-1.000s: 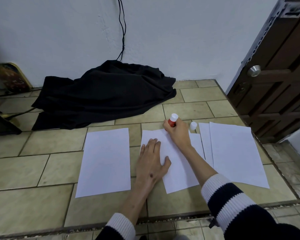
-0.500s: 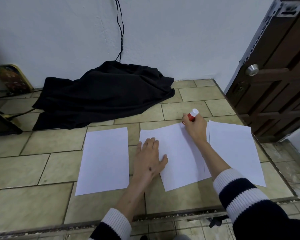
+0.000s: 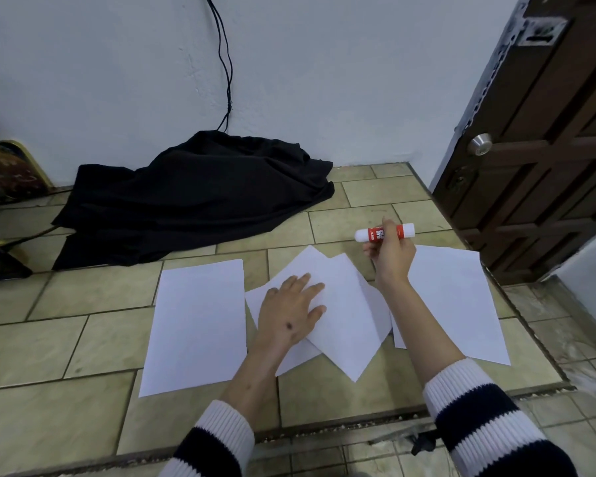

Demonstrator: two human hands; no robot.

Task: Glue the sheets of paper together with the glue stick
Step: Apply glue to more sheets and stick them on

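White paper sheets lie on a tiled ledge. My left hand (image 3: 291,309) presses flat, fingers spread, on the middle sheets (image 3: 344,315), two overlapping pages turned askew. A single sheet (image 3: 197,325) lies to their left and another sheet (image 3: 451,297) to their right. My right hand (image 3: 391,258) is raised above the gap between the middle and right sheets and grips a red-and-white glue stick (image 3: 384,232), held sideways with a white end on each side.
A black cloth (image 3: 193,194) is heaped at the back against the white wall, with a cable (image 3: 226,63) hanging down to it. A dark wooden door (image 3: 544,139) stands at the right. The ledge's front edge (image 3: 324,432) runs near my sleeves.
My right hand lifted the glue stick off the top edge of the middle sheet and turned it sideways. The middle sheets rotated and now lie askew under my left hand.
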